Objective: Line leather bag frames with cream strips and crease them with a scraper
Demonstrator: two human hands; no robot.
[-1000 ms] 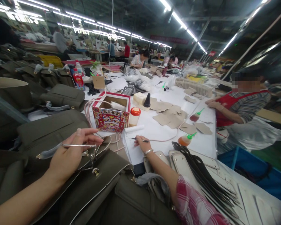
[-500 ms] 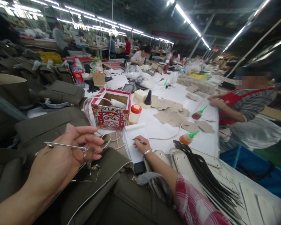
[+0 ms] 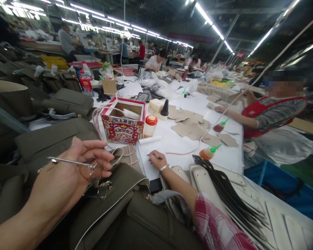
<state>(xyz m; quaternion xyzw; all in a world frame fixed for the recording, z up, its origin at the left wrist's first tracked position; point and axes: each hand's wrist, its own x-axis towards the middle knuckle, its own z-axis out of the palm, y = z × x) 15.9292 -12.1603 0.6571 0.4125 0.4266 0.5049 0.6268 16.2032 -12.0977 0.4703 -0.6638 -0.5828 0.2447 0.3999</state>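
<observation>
My left hand is palm up with loosely curled fingers, and a pair of small metal scissors hangs in it, blades across the palm and handle loops by the fingers. Beneath it lies an olive-green bag with a pale edge and metal fittings. My right hand pinches a black pen, its tip on the page of a white notepad. Some handwriting shows on the page, too small to read. A dark flat object lies under the right wrist, partly hidden.
Behind the notepad stand a red patterned box and a red-capped jar. Green-nozzled bottles and beige pieces lie rightward. Black straps rest beside my right arm. A co-worker in a red apron sits at the right.
My left hand with the scissors has shifted very slightly left. The pen hand stays about in place. The co-worker's hands have moved apart, one reaching onto the table.
</observation>
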